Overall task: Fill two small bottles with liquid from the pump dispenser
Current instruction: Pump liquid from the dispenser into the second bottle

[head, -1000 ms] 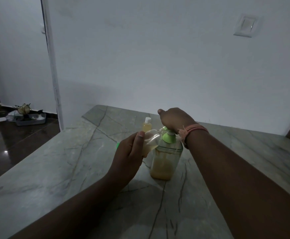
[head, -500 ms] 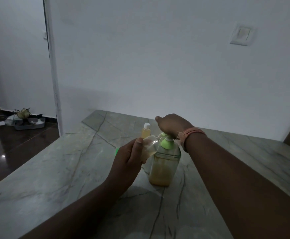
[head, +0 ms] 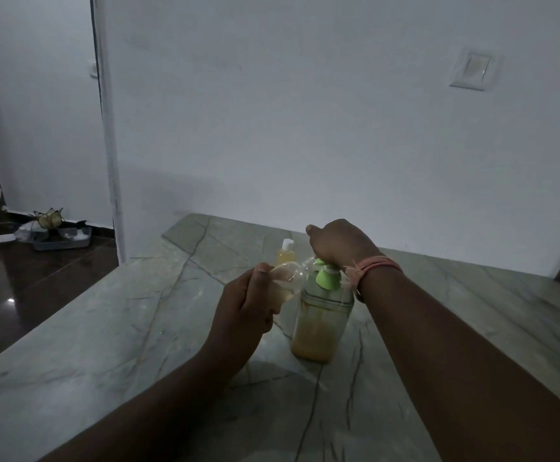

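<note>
A clear pump dispenser (head: pixel 320 325) with a green pump head and yellowish liquid stands on the marble table (head: pixel 112 335). My right hand (head: pixel 340 243) rests on top of the pump head, fingers curled over it. My left hand (head: pixel 243 311) holds a small clear bottle (head: pixel 288 281) tilted with its mouth against the green spout; some pale liquid shows inside. A second small bottle (head: pixel 286 254) with a white cap and yellow liquid stands upright just behind, against the wall side.
A white wall with a switch plate (head: pixel 473 70) runs behind the table. At left the table edge drops to a dark floor, where a tray (head: pixel 60 236) with small objects lies by a doorway.
The view has shifted slightly. Both hands keep their places: the left one holds the small bottle at the spout, and the right one stays on the pump head.
</note>
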